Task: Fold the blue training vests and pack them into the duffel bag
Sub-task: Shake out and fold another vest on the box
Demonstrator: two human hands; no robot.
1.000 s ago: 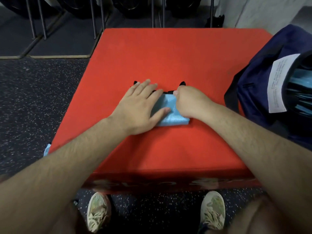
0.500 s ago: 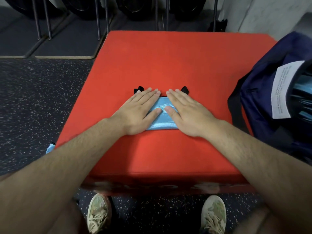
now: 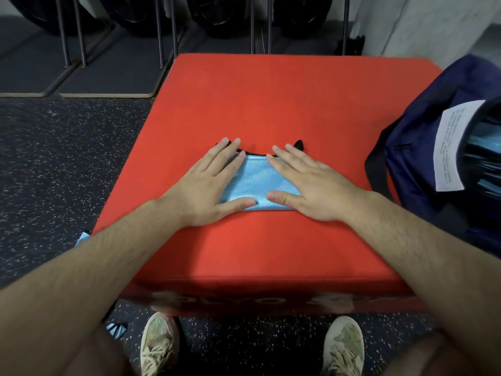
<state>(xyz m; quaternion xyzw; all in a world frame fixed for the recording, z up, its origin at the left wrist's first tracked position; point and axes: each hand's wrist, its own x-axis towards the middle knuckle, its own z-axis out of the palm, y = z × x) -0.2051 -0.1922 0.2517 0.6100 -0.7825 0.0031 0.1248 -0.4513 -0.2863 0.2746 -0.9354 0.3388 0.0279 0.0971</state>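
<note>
Duffel bag [image 3: 412,164] open, folded blue vests [image 3: 488,142] stacked inside.

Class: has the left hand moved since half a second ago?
Yes. The left hand slid leftward across the folded blue vest, away from the right hand, baring more cloth.

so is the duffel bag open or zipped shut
Open. The duffel bag gapes at the frame's right edge, and light blue fabric shows inside past its white label.

Open red box [image 3: 284,99] ahead; duffel bag [image 3: 417,164] (right) obstructs.
</note>
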